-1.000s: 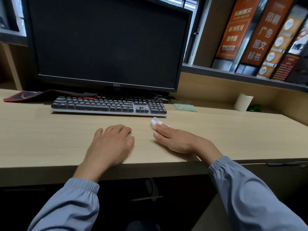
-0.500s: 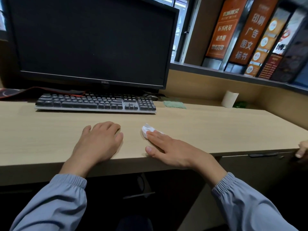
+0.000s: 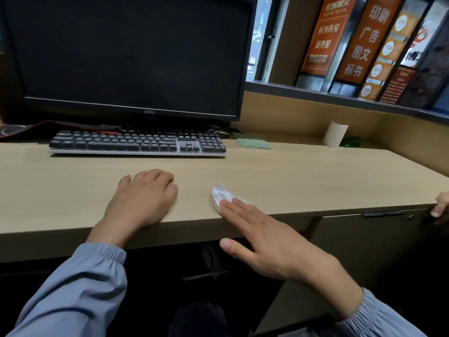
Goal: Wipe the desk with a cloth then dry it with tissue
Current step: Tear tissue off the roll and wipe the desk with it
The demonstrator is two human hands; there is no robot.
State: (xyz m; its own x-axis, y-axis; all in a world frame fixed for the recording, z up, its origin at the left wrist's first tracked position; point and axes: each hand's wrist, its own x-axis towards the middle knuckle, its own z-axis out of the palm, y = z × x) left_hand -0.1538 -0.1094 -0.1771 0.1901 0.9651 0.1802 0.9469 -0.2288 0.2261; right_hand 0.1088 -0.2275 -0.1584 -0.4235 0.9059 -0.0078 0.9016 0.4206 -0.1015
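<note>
The flat right hand (image 3: 272, 242) has slid nearer, fingertips pressing the small white crumpled tissue (image 3: 222, 195) at the pale wooden desk's (image 3: 303, 181) near edge. The left hand (image 3: 143, 200) stays flat, holding nothing. The black keyboard (image 3: 137, 143) lies farther back.

A crumpled white tissue wad (image 3: 221, 195) lies flat near the front edge of the pale wood-grain table (image 3: 303, 181). A folded green cloth (image 3: 253, 143) rests farther back, right of centre.

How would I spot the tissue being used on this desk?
Start at the keyboard below the black monitor, then come toward the desk's front edge. The tissue is the small crumpled white wad under the right hand's fingertips; the green cloth lies flat farther back.
</note>
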